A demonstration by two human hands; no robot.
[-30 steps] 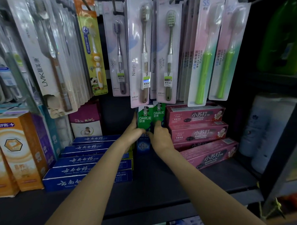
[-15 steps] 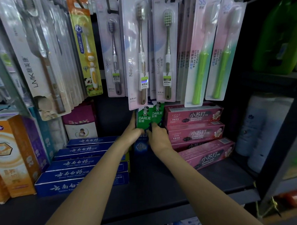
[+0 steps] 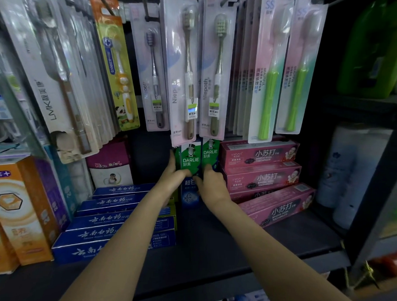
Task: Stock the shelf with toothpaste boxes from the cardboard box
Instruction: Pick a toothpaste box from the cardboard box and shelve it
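Left hand [image 3: 171, 181] grips the left green box [image 3: 188, 158]; right hand [image 3: 213, 183] holds the right green box [image 3: 210, 153]. Both boxes stand upright at the shelf [image 3: 220, 251] rear, between blue boxes [image 3: 118, 219] and pink boxes [image 3: 262, 165].

Dim, shadowy shelf; wide-angle bending and blur at edges

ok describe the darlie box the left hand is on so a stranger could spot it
On the dark shelf, look between the blue stack and the pink stack. Two green boxes stand upright there; the left box, which the left hand grips, shows the bigger DARLIE lettering.
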